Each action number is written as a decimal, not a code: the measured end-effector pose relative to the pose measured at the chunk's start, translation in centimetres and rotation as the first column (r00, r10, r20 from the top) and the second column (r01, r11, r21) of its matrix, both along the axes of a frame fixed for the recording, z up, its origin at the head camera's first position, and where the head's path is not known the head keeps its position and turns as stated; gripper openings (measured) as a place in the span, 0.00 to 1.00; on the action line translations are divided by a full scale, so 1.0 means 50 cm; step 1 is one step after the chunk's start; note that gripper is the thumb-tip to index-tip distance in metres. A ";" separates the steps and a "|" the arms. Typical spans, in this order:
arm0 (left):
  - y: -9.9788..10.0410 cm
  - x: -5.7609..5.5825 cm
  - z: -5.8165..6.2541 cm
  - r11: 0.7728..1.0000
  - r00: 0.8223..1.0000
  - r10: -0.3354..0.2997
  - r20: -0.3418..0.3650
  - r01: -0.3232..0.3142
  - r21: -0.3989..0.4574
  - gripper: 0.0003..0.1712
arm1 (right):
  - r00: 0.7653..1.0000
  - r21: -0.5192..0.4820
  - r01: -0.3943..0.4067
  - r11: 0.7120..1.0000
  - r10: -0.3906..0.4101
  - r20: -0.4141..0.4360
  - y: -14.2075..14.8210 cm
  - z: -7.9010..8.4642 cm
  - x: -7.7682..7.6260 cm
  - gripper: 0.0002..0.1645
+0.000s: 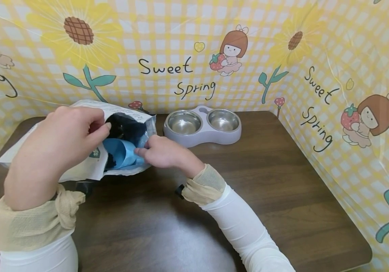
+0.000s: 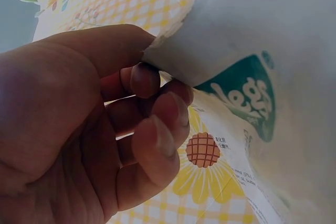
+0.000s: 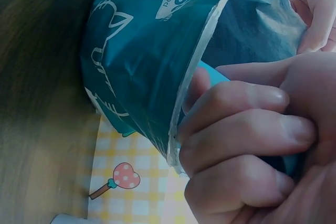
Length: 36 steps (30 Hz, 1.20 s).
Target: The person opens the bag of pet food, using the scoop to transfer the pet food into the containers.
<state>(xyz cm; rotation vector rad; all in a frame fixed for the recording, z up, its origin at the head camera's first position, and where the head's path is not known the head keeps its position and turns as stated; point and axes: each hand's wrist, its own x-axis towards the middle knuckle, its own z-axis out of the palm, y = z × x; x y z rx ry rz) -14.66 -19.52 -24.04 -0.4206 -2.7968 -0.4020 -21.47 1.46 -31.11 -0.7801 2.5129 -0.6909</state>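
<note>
A white and teal pet food bag [image 1: 80,170] lies on its side at the left of the table, its mouth facing right. At the upper edge of that mouth, my left hand [image 1: 56,139] pinches the bag between thumb and fingers, as the left wrist view shows up close. Inside the opening is a blue scoop [image 1: 115,149], with dark kibble [image 1: 110,161] beside it. My right hand [image 1: 163,152] reaches to the mouth from the right and grips the scoop, fingers curled. In the right wrist view, the bag's teal side [image 3: 142,72] hides part of the scoop.
A lavender stand [image 1: 199,140] with two steel bowls [image 1: 185,122] sits at the back of the brown wooden table [image 1: 265,181], right of the bag. Yellow checked cloth [image 1: 180,30] hangs behind and along the right side.
</note>
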 end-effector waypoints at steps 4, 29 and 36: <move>0.000 0.001 -0.001 1.000 1.000 0.000 0.000 0.000 0.001 0.22 | 1.000 -0.004 0.027 1.000 -0.027 0.006 0.005 0.002 -0.003 0.32; -0.002 -0.001 0.000 1.000 1.000 0.003 0.026 -0.004 0.011 0.21 | 0.924 -0.272 0.109 0.956 0.004 0.383 0.073 -0.006 -0.067 0.29; 0.001 -0.003 -0.001 1.000 1.000 -0.001 0.019 0.001 0.008 0.21 | 0.925 -0.292 0.102 0.951 0.017 0.378 0.093 -0.003 -0.072 0.29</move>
